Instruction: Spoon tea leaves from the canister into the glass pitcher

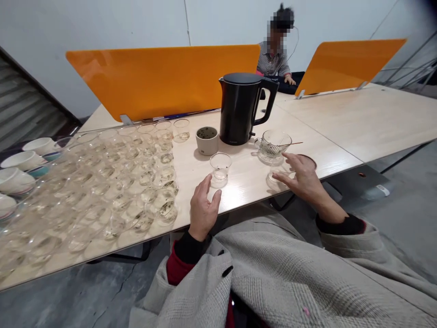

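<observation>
My left hand [204, 208] is at the table's front edge, fingers and thumb apart, holding nothing. Just beyond its fingertips stands a clear plastic cup [220, 162] with dark specks in it. My right hand [302, 178] is open too, fingers stretched above a clear round object [273, 181] whose kind I cannot make out. Partly behind that hand is a round thing with a brown rim [310, 159]. A ribbed glass cup with a handle [271, 154] stands beyond, a thin brown stick [294, 144] leaning across it. A pale pot [206, 146] holds dark leaf-like bits.
A black electric kettle [239, 111] stands behind the pot. Many clear cups [119, 182] with a little liquid and leaves crowd the table's left side, beside several white bowls [23, 161]. Orange dividers [164, 82] line the back. A person [273, 61] sits beyond them.
</observation>
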{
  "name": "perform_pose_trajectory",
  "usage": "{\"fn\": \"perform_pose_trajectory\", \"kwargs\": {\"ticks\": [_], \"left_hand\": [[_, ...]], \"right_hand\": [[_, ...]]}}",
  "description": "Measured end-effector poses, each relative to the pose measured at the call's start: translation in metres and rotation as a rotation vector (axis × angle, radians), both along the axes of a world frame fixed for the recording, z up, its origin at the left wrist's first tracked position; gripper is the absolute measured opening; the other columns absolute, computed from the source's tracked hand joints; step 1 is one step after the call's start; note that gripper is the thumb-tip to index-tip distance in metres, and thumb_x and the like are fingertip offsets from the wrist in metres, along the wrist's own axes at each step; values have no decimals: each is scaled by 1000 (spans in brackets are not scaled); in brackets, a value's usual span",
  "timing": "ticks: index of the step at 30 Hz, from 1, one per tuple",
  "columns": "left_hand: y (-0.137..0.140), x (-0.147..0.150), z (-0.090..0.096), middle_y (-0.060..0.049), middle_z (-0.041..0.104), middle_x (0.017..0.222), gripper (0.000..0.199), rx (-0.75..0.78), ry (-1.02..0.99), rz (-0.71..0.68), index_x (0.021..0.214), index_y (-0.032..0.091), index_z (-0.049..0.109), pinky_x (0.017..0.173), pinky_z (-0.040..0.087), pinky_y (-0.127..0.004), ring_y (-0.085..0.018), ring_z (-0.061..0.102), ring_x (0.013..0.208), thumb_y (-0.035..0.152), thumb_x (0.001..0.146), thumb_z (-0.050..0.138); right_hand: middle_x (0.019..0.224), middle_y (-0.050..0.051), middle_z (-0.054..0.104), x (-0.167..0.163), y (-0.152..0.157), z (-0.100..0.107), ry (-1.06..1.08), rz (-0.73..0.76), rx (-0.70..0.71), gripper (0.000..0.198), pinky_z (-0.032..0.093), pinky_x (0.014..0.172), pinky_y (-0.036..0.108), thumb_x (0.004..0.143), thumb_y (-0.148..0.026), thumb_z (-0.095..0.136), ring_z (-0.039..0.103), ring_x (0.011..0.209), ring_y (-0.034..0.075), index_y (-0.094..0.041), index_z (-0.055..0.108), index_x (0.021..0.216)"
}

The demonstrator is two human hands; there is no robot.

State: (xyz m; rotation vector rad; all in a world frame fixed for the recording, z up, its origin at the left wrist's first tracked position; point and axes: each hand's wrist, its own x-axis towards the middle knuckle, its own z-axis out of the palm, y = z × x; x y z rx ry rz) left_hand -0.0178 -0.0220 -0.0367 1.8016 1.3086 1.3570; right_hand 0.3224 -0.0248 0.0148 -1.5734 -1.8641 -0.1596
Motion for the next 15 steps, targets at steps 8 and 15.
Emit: {"fn": "perform_pose_trajectory", "kwargs": {"ticks": [8, 15], "left_hand": [[1, 0, 1, -17, 68, 146, 51, 6, -2, 9, 146, 18, 62, 117, 56, -50, -28, 69, 133, 34, 98, 66], [1, -1, 1, -18, 69, 145, 51, 5, 1, 16, 145, 18, 62, 116, 56, -50, -29, 69, 132, 35, 98, 67]], "right_hand": [[136, 21, 68, 57, 0, 4, 56, -310, 67, 55, 56, 101, 62, 100, -53, 56, 65, 124, 41, -20, 66, 143], [119, 17, 72, 84, 22, -29, -85, -345, -184, 31, 54, 96, 52, 88, -48, 66, 64, 113, 36, -22, 77, 99]]}}
